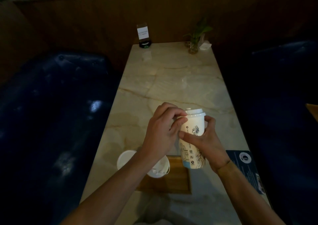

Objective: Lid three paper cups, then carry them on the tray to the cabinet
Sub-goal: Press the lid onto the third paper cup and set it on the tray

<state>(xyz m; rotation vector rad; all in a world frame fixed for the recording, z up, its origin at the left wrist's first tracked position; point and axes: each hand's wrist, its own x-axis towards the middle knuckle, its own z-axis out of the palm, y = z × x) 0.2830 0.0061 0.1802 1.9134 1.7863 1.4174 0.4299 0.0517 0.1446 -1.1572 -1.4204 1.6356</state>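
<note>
White cup (pixel 192 138), black line drawings

Both bare forearms are being stretched forward from the bottom edge, angling in toward each other so the hands meet close together. The left hand (pixel 161 130) is being held knuckles-up, fingers curled in tight at the tips. The right hand (pixel 203 139) is being kept wrapped in a grip, thumb laid across pointing left, wrist bent.

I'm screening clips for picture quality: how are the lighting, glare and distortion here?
Head view: dim overall, the benches nearly black; the marble table carries soft glare patches; the held cup is brightest, its print readable; wide-angle bending stretches the forearms and table edges; the far plant looks soft.
</note>
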